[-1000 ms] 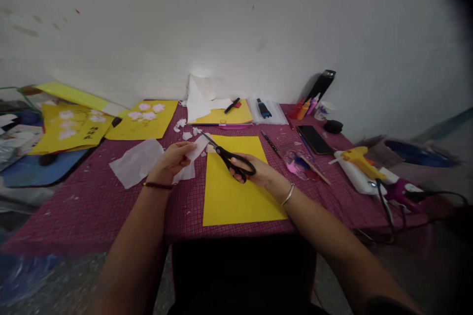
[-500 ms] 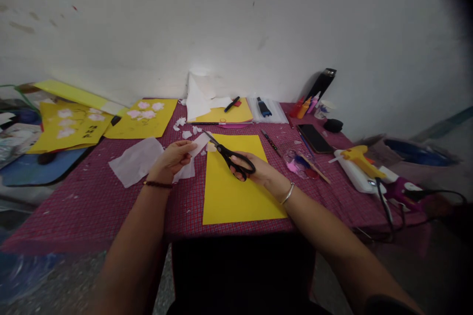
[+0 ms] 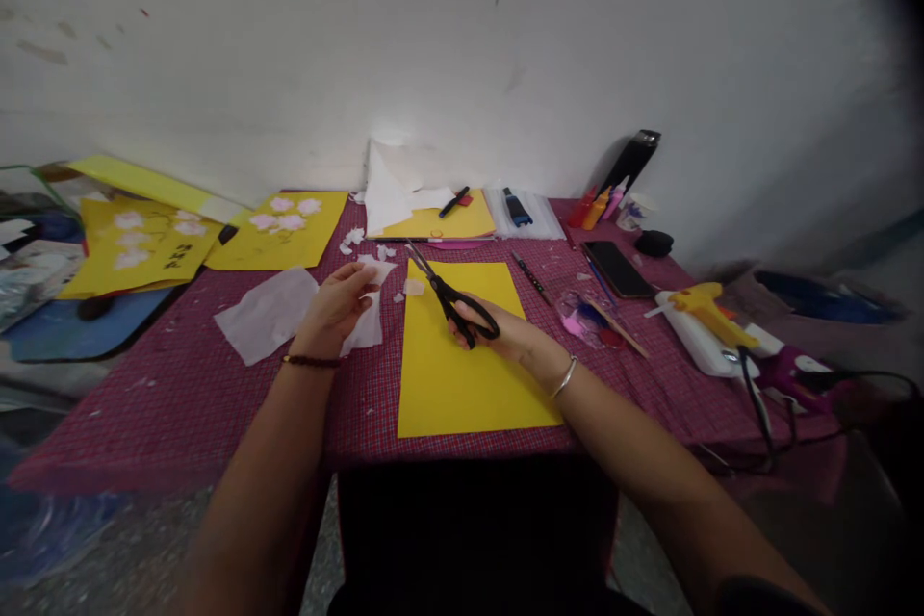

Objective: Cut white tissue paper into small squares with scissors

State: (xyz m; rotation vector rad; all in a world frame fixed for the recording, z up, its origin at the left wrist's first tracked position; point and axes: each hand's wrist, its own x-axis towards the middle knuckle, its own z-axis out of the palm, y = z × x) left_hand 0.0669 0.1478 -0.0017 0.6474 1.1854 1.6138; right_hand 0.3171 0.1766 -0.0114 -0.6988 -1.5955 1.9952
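My right hand (image 3: 498, 331) grips black scissors (image 3: 449, 295) by the handles, the blades pointing up and left over a yellow sheet of paper (image 3: 462, 346) lying flat on the red checked tablecloth (image 3: 217, 395). My left hand (image 3: 338, 308) pinches a small white paper piece (image 3: 378, 269) at its fingertips, just left of the scissor tips. A tiny cut scrap (image 3: 414, 287) lies on the yellow sheet's upper left corner. Under the left hand lies more white tissue paper (image 3: 270, 313).
Yellow cards with pink paper flowers (image 3: 278, 229) lie at the back left. At the back are a paper stack with a black pen (image 3: 453, 204), a plastic sleeve, paint bottles (image 3: 596, 210) and a black flask. A phone (image 3: 615, 269), a yellow glue gun (image 3: 704, 308) and cords sit right.
The scissors have swung away to the right and up, off the white piece. The strip in my left hand is now shorter, and a small scrap lies on the yellow sheet.
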